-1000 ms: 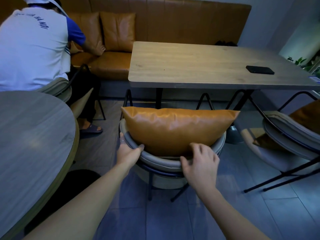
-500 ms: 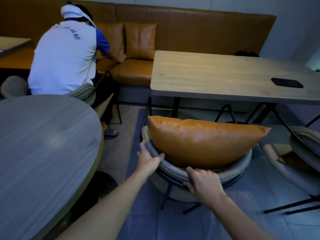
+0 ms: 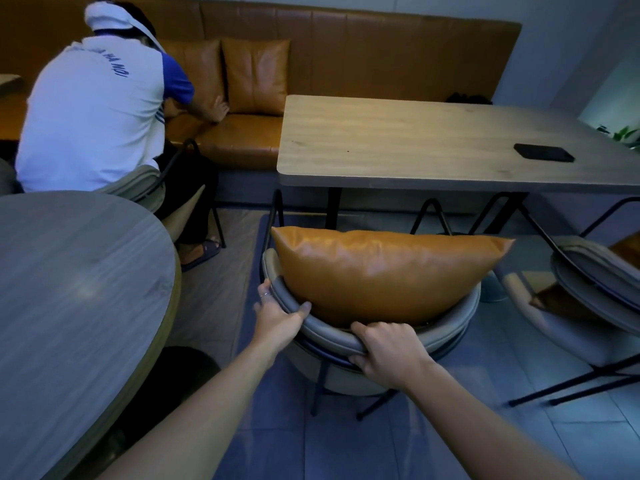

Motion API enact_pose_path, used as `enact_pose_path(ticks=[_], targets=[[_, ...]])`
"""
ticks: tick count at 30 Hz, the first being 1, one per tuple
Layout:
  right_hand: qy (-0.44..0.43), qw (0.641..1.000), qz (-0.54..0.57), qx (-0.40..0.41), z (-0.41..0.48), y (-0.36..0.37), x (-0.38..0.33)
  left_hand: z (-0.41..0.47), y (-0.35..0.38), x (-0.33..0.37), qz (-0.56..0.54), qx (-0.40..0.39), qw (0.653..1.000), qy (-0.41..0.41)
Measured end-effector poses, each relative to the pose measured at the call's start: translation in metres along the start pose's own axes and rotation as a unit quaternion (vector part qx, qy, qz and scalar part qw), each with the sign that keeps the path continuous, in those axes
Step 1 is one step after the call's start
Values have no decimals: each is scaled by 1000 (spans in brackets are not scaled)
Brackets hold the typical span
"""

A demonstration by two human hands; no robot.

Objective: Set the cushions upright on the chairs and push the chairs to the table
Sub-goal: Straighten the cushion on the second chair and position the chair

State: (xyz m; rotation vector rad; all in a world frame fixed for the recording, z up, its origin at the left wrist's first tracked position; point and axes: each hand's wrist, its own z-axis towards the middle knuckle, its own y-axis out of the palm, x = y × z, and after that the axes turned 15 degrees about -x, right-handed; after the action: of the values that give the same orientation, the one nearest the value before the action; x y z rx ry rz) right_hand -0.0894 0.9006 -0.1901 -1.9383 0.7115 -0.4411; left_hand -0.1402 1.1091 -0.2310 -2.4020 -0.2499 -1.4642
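Head view, chair (image 3: 346,336) facing table (image 3: 398,147), round table (image 3: 69,271) left, second chair (image 3: 588,271) right

The white shirt (image 3: 90,109) back reads, partly, "HA NOI".

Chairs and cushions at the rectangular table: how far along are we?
Done: the orange cushion stands upright against the near chair back.
In hand: left hand and right hand both grip that backrest; the chair sits short of the table.
Left: push it in, then fix the right chair, whose cushion looks slumped and which stands away from the table.
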Motion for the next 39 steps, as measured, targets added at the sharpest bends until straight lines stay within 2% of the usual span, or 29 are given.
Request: enact_pose_path(ticks=[16, 27, 33, 39], targets=[[-30, 996, -51, -63, -5, -11, 11, 5, 15, -2, 13, 5, 1000, -3], [-30, 989, -72, -128, -4, -18, 11, 0, 21, -10, -58, 15, 998, -22], [-48, 983, -108, -138, -3, -20, 12, -3, 21, -14, -45, 3, 999, -28], [-42, 990, -37, -132, 9, -23, -11, -4, 19, -5, -9, -5, 1000, -25]])
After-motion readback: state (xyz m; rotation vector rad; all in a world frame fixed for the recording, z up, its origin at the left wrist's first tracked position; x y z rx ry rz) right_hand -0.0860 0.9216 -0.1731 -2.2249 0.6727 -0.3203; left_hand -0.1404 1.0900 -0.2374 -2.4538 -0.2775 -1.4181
